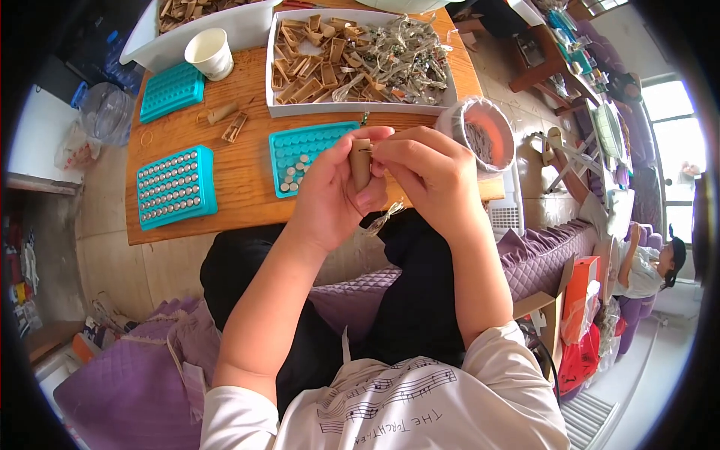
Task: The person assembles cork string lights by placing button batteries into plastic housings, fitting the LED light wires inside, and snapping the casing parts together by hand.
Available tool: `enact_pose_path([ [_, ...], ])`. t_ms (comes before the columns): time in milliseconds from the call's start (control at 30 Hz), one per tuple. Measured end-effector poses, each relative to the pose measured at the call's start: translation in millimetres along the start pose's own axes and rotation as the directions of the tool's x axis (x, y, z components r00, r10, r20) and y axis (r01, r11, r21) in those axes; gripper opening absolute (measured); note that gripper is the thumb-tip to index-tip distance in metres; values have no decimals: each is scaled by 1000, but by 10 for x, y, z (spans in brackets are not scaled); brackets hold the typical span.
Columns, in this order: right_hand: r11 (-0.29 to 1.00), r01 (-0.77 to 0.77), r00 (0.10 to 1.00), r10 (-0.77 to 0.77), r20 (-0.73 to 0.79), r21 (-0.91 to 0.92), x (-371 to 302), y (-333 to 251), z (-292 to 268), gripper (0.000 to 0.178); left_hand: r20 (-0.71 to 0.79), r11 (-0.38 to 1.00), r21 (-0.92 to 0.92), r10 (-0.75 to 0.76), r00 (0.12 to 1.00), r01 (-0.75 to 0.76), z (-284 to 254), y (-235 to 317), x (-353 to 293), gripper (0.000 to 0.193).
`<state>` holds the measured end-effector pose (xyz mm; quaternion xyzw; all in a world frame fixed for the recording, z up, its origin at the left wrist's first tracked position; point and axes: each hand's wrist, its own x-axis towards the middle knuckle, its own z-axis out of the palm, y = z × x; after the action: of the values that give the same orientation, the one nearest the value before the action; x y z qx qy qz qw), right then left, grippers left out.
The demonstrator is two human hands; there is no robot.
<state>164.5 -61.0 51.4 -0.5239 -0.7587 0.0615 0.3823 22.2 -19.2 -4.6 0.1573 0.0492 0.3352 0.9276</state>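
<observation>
My left hand [328, 184] holds a small light-brown case [361, 166] upright between thumb and fingers, above the table's front edge. My right hand [439, 161] is closed in a pinch against the case's right side, near its top. A thin dark wire [364, 151] crosses the case toward those fingertips, which partly hide it. Below my hands hangs a loose bundle of thin clear wire [386, 220]. Just behind my left hand lies a teal tray [281, 142] with several round whitish discs [294, 174] in its pockets.
A white box [362, 110] holds brown cases and tangled wire strings. At left stand a teal tray of silver round cells [176, 187], another teal tray [172, 91] and a paper cup [210, 54]. A round tub [501, 139] stands right. Another person [645, 270] sits far right.
</observation>
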Motion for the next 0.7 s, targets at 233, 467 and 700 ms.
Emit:
enact_pose_path([
  [233,993,50,999,-48,23,-103,22,-2,14,17,-124,975,220,48,991,-19,34,36,-26,37],
  [467,987,37,995,-22,101,-154,3,-8,88,23,-259,881,472,116,959,21,81,80,-47,38],
  [700,991,-96,995,94,23,94,19,6,147,15,-231,943,332,77,970,5,-22,88,-44,35],
])
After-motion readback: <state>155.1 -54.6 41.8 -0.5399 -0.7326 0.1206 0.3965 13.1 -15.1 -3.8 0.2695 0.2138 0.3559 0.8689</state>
